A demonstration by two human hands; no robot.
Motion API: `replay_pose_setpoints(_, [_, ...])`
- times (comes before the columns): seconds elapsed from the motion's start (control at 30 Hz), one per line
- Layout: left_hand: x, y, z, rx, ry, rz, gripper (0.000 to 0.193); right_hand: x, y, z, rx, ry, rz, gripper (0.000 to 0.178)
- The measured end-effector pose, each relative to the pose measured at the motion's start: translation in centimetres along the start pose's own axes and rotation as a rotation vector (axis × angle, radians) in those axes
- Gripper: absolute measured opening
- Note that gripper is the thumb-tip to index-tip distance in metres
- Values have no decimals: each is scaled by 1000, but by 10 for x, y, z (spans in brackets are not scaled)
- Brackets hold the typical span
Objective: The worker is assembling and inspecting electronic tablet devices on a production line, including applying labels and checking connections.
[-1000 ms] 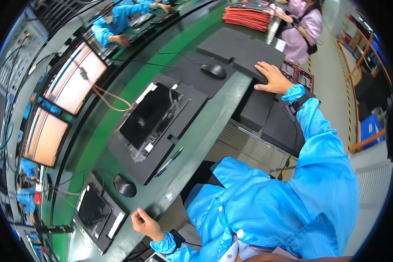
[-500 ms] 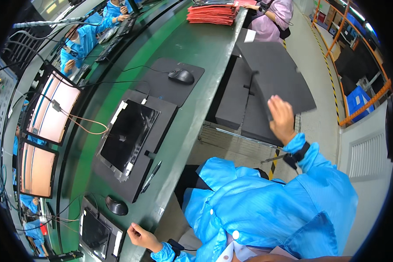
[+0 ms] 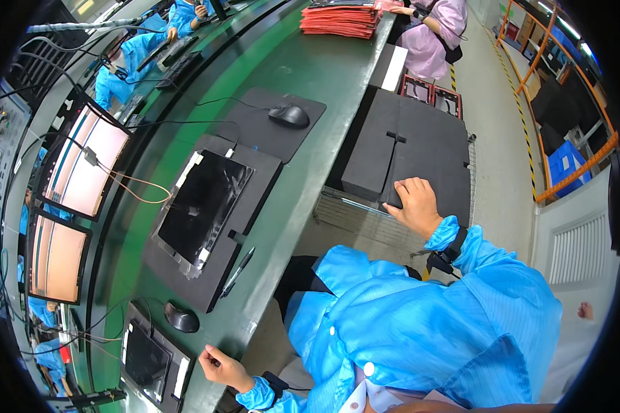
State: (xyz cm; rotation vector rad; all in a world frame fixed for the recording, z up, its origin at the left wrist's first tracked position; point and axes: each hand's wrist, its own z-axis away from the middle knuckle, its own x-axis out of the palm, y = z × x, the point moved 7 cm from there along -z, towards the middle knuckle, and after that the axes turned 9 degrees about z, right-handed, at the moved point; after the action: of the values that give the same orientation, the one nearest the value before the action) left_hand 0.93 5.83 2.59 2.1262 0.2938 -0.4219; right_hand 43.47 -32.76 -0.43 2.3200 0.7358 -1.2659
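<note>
My right hand (image 3: 415,204) lies flat on the near edge of a stack of black foam trays (image 3: 406,148) on a wire cart beside the bench, fingers spread over the tray's corner. My left hand (image 3: 222,367) rests at the near edge of the green bench (image 3: 303,82), fingers loosely curled with nothing in them, close to a small dark panel on a black pad (image 3: 148,359). A larger dark screen panel (image 3: 203,203) lies on a black foam pad in the middle of the bench. A pen (image 3: 238,271) lies beside it.
Two computer mice (image 3: 289,115) (image 3: 182,317) sit on the bench. Two lit monitors (image 3: 83,162) stand at the left. Red trays (image 3: 341,19) are stacked at the far end, where a person in pink (image 3: 434,31) sits. People in blue coats (image 3: 127,58) work across the line.
My right hand came off the bench, swung over the cart and has settled on the near edge of the black foam trays. My left hand has stayed at the bench edge.
</note>
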Motion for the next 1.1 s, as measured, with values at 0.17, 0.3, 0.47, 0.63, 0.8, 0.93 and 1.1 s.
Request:
replay_pose_setpoints(0.17, [0, 1, 0, 2, -2, -27, 29, 13, 0, -8, 31, -34, 24, 56])
replay_pose_setpoints(0.3, [4, 5, -2, 15, -5, -13, 25, 20, 11, -6, 115, -3, 22, 53])
replay_pose_setpoints(0.47, [5, 2, -1, 63, -31, -49, 27, 30, 11, -2, 13, -2, -130, 51])
replay_pose_setpoints(0.63, [3, -2, -1, 43, -33, -48, 26, 2, 63, -9, 228, 135, -183, 38])
replay_pose_setpoints(0.8, [7, 16, 0, 93, -18, -57, 21, 53, 249, 43, 1071, 78, 121, 72])
replay_pose_setpoints(0.93, [8, 11, 0, 41, -39, -58, 24, 151, 347, 134, 1472, -226, -622, 89])
replay_pose_setpoints(1.1, [9, -15, 0, 29, -30, -45, 23, 171, 330, 135, 1464, -145, -1219, 81])
